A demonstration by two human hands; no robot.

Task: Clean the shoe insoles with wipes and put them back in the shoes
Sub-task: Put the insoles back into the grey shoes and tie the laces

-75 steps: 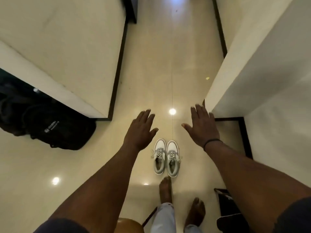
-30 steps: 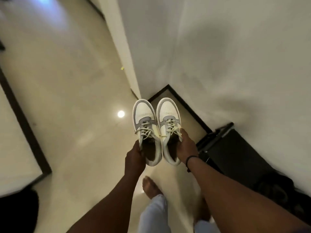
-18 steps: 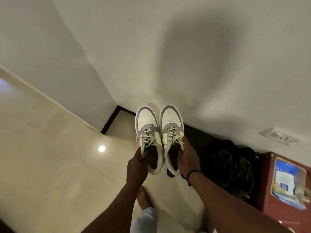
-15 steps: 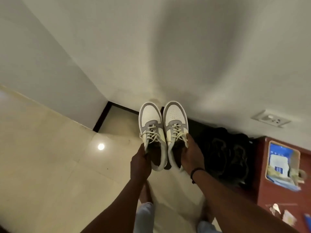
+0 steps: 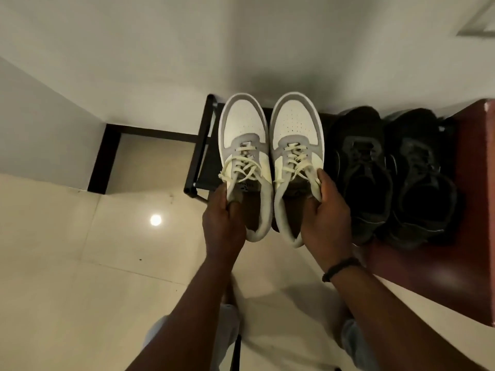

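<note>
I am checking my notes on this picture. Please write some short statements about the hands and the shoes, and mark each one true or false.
1. The left hand grips the left white shoe. True.
2. The right hand is empty. False: it grips the right white shoe.
3. A black pair of shoes sits to the right of the white ones. True.
4. The white shoes have no laces. False: both are laced.

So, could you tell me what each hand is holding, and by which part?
The left hand grips the left white sneaker by its collar; the right hand grips the right white sneaker likewise.
</note>
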